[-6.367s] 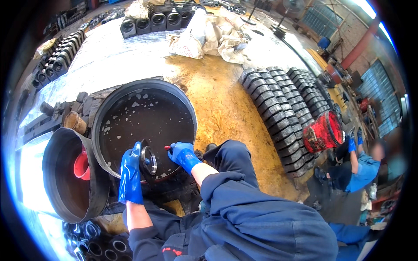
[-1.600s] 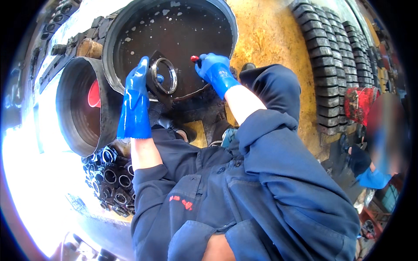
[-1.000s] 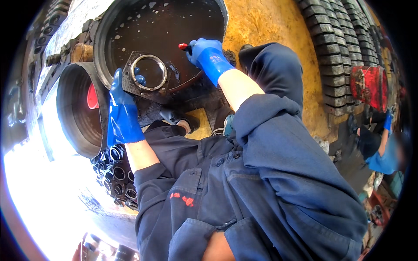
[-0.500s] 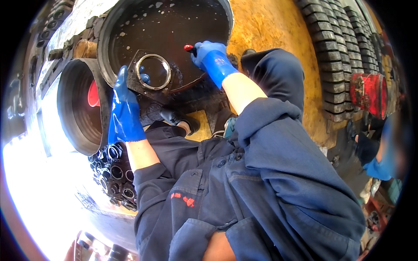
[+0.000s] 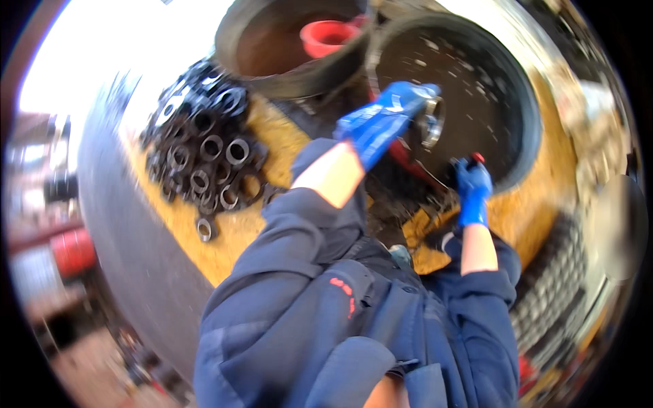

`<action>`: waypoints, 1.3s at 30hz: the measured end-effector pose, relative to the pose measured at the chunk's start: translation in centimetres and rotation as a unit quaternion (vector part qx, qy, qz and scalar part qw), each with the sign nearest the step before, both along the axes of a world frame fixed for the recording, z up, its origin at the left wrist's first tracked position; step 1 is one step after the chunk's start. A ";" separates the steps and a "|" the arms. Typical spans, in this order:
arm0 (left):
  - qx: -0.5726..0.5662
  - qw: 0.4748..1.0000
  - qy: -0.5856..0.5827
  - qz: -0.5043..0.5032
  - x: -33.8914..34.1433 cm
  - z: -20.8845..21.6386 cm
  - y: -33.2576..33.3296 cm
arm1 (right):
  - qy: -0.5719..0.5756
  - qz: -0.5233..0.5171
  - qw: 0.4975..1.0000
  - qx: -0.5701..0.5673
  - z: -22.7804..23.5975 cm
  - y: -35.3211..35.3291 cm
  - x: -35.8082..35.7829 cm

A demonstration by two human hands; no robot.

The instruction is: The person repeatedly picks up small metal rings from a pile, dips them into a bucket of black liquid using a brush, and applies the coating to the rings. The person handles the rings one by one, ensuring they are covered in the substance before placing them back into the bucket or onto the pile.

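Observation:
My left hand (image 5: pixel 401 109), in a long blue rubber glove, grips a flanged part with a shiny metal ring (image 5: pixel 433 124). The part is turned nearly edge-on over the near left side of a round basin (image 5: pixel 532 132) of dark liquid with pale flecks of foam. My right hand (image 5: pixel 473 183), gloved likewise, is closed around a small red-and-black tool (image 5: pixel 477 158) at the basin's near rim. The tool's working end is hidden, so its kind does not show. Both hands are somewhat blurred.
A second round tub (image 5: pixel 286 85) stands left of the basin, with a red bowl (image 5: pixel 323 39) inside. Left of my left forearm lies a heap of dark ringed parts (image 5: pixel 204 146) on a yellow surface (image 5: pixel 183 234). Ribbed black stacks (image 5: pixel 554 272) stand at the right.
My view has swung to the left, bringing the heap fully into sight. The ringed part has gone from face-up to nearly edge-on in my left hand. My right hand still holds the tool.

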State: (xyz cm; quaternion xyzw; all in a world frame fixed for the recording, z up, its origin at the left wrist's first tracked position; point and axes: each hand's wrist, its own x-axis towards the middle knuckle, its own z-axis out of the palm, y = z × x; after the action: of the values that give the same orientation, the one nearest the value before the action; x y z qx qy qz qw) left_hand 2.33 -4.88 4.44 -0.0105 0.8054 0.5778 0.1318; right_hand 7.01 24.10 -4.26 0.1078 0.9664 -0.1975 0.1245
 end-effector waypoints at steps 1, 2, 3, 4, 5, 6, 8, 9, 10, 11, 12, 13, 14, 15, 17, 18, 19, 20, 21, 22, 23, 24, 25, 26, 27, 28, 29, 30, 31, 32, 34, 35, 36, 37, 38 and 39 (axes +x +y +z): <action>0.003 1.000 0.020 0.013 0.6 0.9 -0.9 | 0.018 0.008 1.000 -0.002 -1.6 1.2 -0.8; 0.001 0.999 0.033 0.034 1.5 1.2 -2.4 | 0.017 0.013 0.999 -0.024 -2.0 0.5 -0.7; 0.003 0.998 0.043 0.055 2.5 1.8 -4.1 | 0.014 0.023 0.999 -0.029 -2.4 0.3 -0.7; 0.009 0.995 0.060 0.075 3.3 2.8 -5.7 | 0.026 0.027 0.999 -0.023 -3.3 0.8 -1.2; 0.014 0.992 0.073 0.099 4.3 3.7 -7.8 | 0.036 0.028 0.999 -0.018 -4.1 1.1 -1.5; 0.012 0.988 0.086 0.130 5.4 4.1 -10.5 | 0.039 0.038 0.998 -0.022 -4.2 1.1 -1.7; 0.006 0.974 0.107 0.197 8.1 5.0 -16.2 | 0.047 0.036 0.998 -0.029 -4.2 0.8 -1.8; -0.002 0.965 0.112 0.235 10.0 5.4 -19.2 | 0.051 0.039 0.997 -0.035 -4.2 0.7 -1.6; -0.006 0.956 0.119 0.269 11.4 5.6 -22.1 | 0.052 0.033 0.998 -0.008 -4.0 1.0 -1.6; -0.019 0.941 0.124 0.315 13.6 6.2 -25.6 | 0.052 0.034 0.998 0.011 -3.8 0.5 -1.6; -0.027 0.926 0.124 0.355 15.6 6.2 -28.7 | 0.060 0.041 0.997 0.016 -3.5 0.8 -1.4; -0.041 0.908 0.123 0.399 18.2 6.7 -31.9 | 0.063 0.042 0.997 0.009 -3.3 0.5 -1.4; -0.052 0.889 0.120 0.439 20.8 6.9 -34.9 | 0.067 0.037 0.997 0.016 -3.2 0.4 -1.3; -0.063 0.870 0.113 0.476 23.4 6.9 -37.4 | 0.071 0.032 0.997 0.024 -3.1 0.3 -1.2; -0.074 0.834 0.092 0.538 28.7 6.4 -41.3 | 0.075 0.038 0.996 0.025 -2.9 0.3 -1.2; -0.071 0.820 0.077 0.563 31.4 5.6 -42.4 | 0.077 0.045 0.996 0.031 -2.8 0.3 -1.1; -0.062 0.810 0.061 0.580 33.8 4.8 -42.9 | 0.076 0.041 0.996 0.029 -2.7 0.3 -1.0; -0.051 0.800 0.044 0.596 36.2 4.2 -42.6 | 0.076 0.040 0.996 0.013 -2.6 0.1 -0.9; -0.036 0.792 0.026 0.609 38.6 3.4 -42.1 | 0.076 0.040 0.996 -0.003 -2.6 0.0 -1.0; -0.014 0.786 0.011 0.618 40.8 2.5 -41.6 | 0.080 0.043 0.996 0.007 -1.8 -0.8 -0.6; 0.011 0.785 -0.005 0.619 42.1 1.5 -40.4 | 0.079 0.042 0.996 0.008 -1.4 -0.8 -0.5; 0.036 0.786 -0.022 0.616 43.2 0.7 -39.1 | 0.076 0.039 0.996 0.012 -1.3 -1.0 -0.5; 0.059 0.791 -0.040 0.608 43.7 0.0 -37.7 | 0.072 0.037 0.997 0.016 -1.3 -1.0 -0.5; 0.076 0.800 -0.054 0.593 43.8 -0.7 -36.0 | 0.067 0.035 0.997 0.019 -1.4 -0.9 -0.5; 0.088 0.808 -0.070 0.578 43.9 -1.4 -34.1 | 0.067 0.035 0.997 0.017 -1.4 -1.1 -0.5; 0.085 0.820 -0.082 0.560 43.3 -1.7 -33.0 | 0.070 0.038 0.997 0.007 -1.3 -1.1 -0.3; 0.085 0.832 -0.095 0.540 42.4 -2.2 -31.9 | 0.074 0.038 0.996 -0.001 -1.2 -0.7 -0.2; 0.092 0.846 -0.107 0.515 41.1 -2.5 -30.9 | 0.075 0.029 0.997 -0.001 -1.9 -0.2 -0.4; 0.097 0.861 -0.107 0.487 38.8 -2.2 -30.0 | 0.063 0.036 0.994 -0.077 -2.8 0.7 -0.7; 0.102 0.874 -0.102 0.463 36.4 -1.9 -29.5 | 0.052 0.038 0.986 -0.151 -3.2 2.3 -1.0; 0.107 0.894 -0.083 0.428 32.5 0.4 -29.1 | 0.075 0.079 0.984 -0.139 -1.4 0.8 -0.9; 0.119 0.907 -0.071 0.397 29.1 1.6 -28.3 | 0.068 0.032 0.974 -0.216 -2.3 1.9 -1.6; 0.121 0.916 -0.063 0.377 26.6 2.7 -27.8 | 0.036 0.030 0.989 -0.143 -0.1 0.4 -2.0; 0.123 0.926 -0.047 0.355 24.5 4.7 -26.8 | -0.034 0.035 0.990 -0.134 2.4 -0.7 -3.1; 0.124 0.937 -0.040 0.323 21.3 6.0 -25.5 | -0.013 0.042 0.991 -0.125 4.5 -0.9 -3.6; 0.126 0.950 -0.038 0.285 17.8 6.9 -23.4 | 0.006 0.050 0.992 -0.116 6.4 -0.5 -4.0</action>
State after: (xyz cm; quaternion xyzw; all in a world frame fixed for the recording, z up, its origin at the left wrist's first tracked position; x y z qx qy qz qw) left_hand 20.18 -28.29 11.34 -0.2446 0.6838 0.6874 -0.0073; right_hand 2.99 23.58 2.13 0.0434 0.9417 -0.3027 0.1400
